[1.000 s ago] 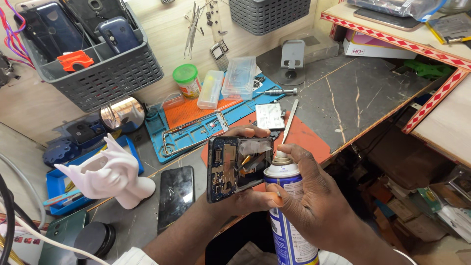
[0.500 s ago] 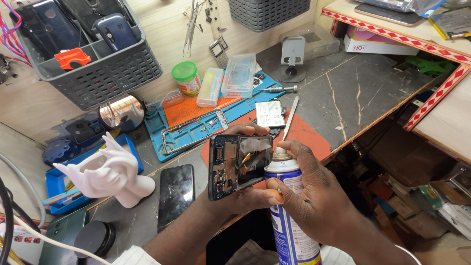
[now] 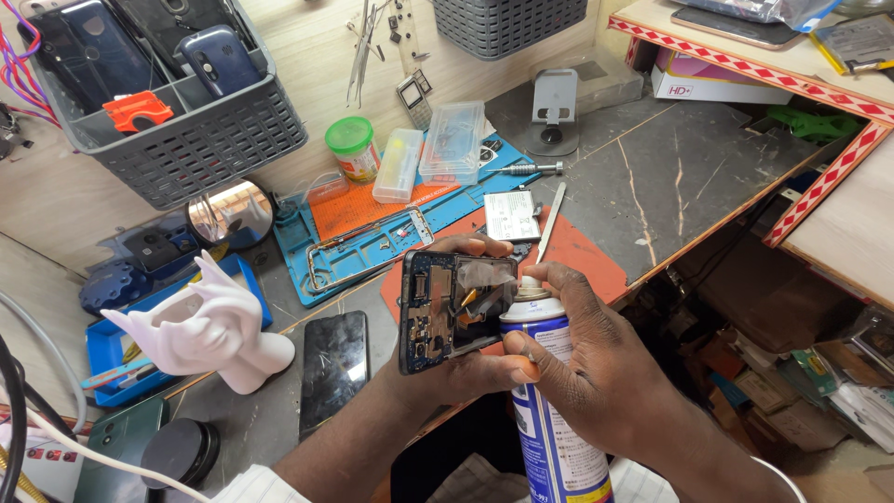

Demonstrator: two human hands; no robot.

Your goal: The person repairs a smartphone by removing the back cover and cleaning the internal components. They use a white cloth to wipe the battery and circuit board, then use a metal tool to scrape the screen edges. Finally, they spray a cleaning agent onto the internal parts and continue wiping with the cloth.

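My left hand (image 3: 470, 368) grips an opened phone (image 3: 436, 309) with its back off, circuit boards and a cable showing, held upright over the bench edge. My right hand (image 3: 605, 368) is wrapped around a blue and white spray can (image 3: 551, 419), forefinger resting over its nozzle, which sits right beside the phone's open right side. Part of the can is hidden by my fingers.
A blue and orange work mat (image 3: 372, 233) holds a phone frame (image 3: 368, 251), a battery (image 3: 512, 216), a screwdriver (image 3: 521, 169) and plastic boxes (image 3: 452, 142). A dark phone panel (image 3: 333, 368) and a white hand-shaped stand (image 3: 209, 331) lie left. A grey basket (image 3: 177, 121) of phones hangs behind.
The view has shifted slightly. Both hands keep the phone and can together in nearly the same place.
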